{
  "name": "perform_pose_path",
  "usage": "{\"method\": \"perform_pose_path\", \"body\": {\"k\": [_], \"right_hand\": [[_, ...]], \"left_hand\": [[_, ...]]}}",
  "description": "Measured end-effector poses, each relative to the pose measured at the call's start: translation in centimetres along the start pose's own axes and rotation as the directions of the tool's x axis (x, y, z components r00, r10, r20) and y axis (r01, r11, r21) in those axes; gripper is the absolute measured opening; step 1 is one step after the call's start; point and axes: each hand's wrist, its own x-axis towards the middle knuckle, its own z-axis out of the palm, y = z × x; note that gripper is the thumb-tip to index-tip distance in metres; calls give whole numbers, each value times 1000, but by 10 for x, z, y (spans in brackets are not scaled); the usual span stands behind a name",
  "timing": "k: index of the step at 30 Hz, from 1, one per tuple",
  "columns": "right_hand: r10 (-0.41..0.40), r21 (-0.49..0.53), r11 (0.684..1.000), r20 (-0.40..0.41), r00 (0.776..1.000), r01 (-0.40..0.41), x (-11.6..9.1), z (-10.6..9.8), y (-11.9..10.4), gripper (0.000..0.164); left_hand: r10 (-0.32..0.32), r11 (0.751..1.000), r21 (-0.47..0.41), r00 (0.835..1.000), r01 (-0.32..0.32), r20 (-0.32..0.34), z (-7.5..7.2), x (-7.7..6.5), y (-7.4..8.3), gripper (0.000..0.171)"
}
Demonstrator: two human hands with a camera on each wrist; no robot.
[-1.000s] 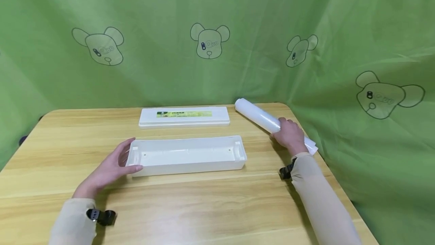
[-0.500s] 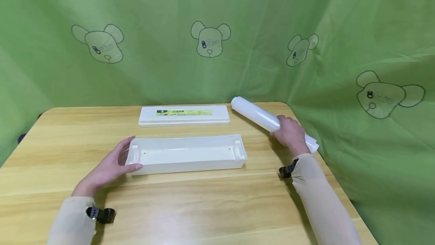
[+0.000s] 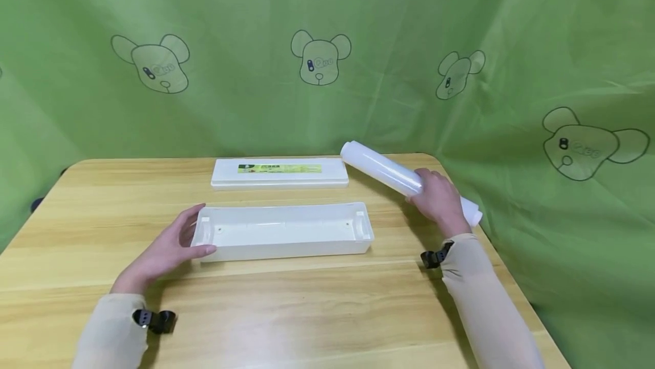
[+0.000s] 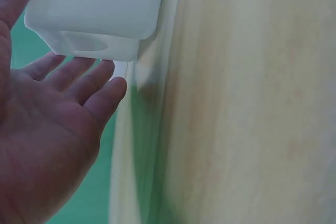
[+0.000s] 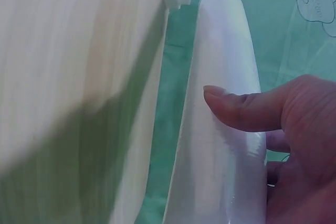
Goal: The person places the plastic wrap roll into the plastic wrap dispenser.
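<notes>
Green cloth printed with bear heads (image 3: pixel 245 116) backs the wooden table (image 3: pixel 307 312) in the head view, where the left hand (image 3: pixel 166 251) spans the left end of a white box (image 3: pixel 286 251), thumb and fingers wide apart, and the right hand (image 3: pixel 437 198) grips a slanting white roll (image 3: pixel 381 167) near the labelled lid (image 3: pixel 278 179). From the left wrist, extended fingers (image 4: pixel 92 82) meet the box's underside edge. From the right wrist, the thumb (image 5: pixel 252 111) presses across the roll, fingers partly hidden behind it.
</notes>
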Motion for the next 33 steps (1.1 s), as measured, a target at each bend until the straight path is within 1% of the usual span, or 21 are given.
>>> {"method": "perform_pose_path", "body": {"k": [6, 11, 16, 22, 29, 33], "right_hand": [[-17, 49, 999, 5, 1000, 17, 0, -4, -11, 71], [-30, 47, 998, -5, 1000, 30, -2, -7, -17, 71], [-45, 44, 998, -18, 999, 46, -2, -8, -26, 72], [-57, 55, 997, -10, 998, 57, 0, -7, -32, 74], [-93, 84, 992, -1, 996, 93, 4, -5, -40, 70], [-105, 102, 990, 17, 994, 102, 3, -3, -44, 70]], "left_hand": [[5, 1000, -7, 1000, -5, -11, 1, 0, -1, 104], [8, 1000, -12, 1000, -8, -5, 3, 4, -5, 104], [4, 1000, -17, 1000, -4, -8, 1, 5, -3, 104], [9, 1000, -22, 1000, -9, -12, 1, 4, -5, 104], [4, 999, -38, 1000, -4, -8, 0, 2, -4, 104], [3, 999, -36, 1000, -4, -13, 0, 1, -4, 103]]}}
